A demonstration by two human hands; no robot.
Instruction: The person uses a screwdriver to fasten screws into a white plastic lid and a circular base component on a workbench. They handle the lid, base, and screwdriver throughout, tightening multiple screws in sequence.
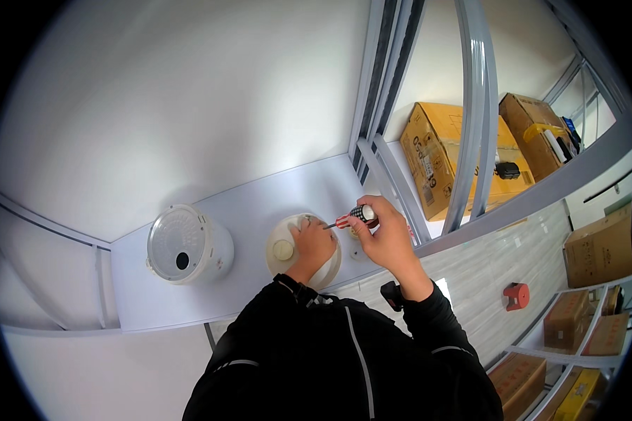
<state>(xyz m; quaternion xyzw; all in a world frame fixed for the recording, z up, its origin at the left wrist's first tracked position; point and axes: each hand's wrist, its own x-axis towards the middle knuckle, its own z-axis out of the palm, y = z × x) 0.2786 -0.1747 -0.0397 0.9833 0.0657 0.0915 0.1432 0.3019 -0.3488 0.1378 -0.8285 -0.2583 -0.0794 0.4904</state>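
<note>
A round cream-white lid [282, 270] with a raised round knob lies on the white table in front of me. My left hand [313, 244] is closed on its upper side and holds it, with the fingertips near the far rim. In my right hand [387, 238] is a screwdriver [344, 221] with a red, black and white handle. Its shaft points left toward my left fingertips, and what its tip touches is hidden. To the left stands a white pot-shaped appliance body [221, 245] with a translucent top that has a dark round spot.
The table [161, 309] meets a white wall at the back. Grey metal framing [474, 105] rises at the right, with a large yellow cardboard box [435, 154] behind it. A red stool [517, 296] stands on the floor. Shelves at the lower right hold boxes [567, 319].
</note>
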